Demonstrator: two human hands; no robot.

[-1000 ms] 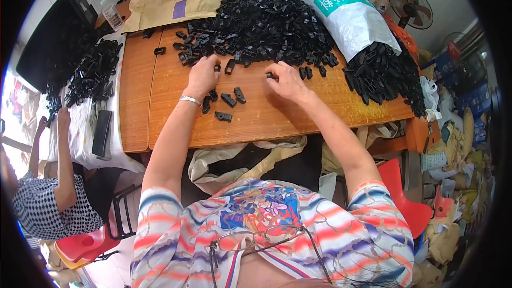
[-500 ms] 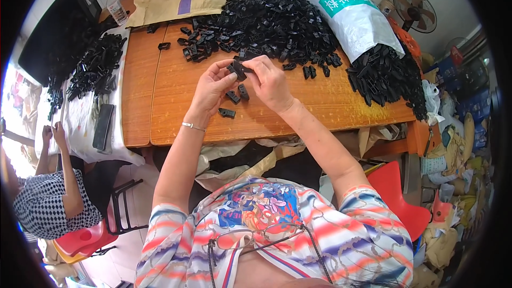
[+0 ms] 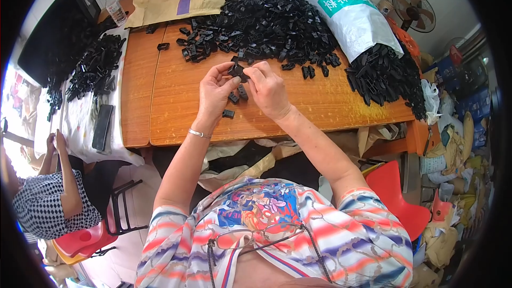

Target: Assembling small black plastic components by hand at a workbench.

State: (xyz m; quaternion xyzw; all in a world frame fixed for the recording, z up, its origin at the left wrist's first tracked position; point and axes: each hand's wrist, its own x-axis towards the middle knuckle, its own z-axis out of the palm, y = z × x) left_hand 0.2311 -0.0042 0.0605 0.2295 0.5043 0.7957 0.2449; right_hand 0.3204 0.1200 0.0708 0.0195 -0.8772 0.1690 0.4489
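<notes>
both hands (image 3: 242,88) higher — black clip (image 3: 238,70) raised

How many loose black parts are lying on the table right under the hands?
3 visible: two black clips side by side between the left hand and right hand, and one nearer the table edge. The hands may hide more.

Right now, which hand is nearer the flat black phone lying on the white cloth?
Left. The left hand is over the wooden table, to the right of the flat black phone; the right hand is farther right still.
</notes>
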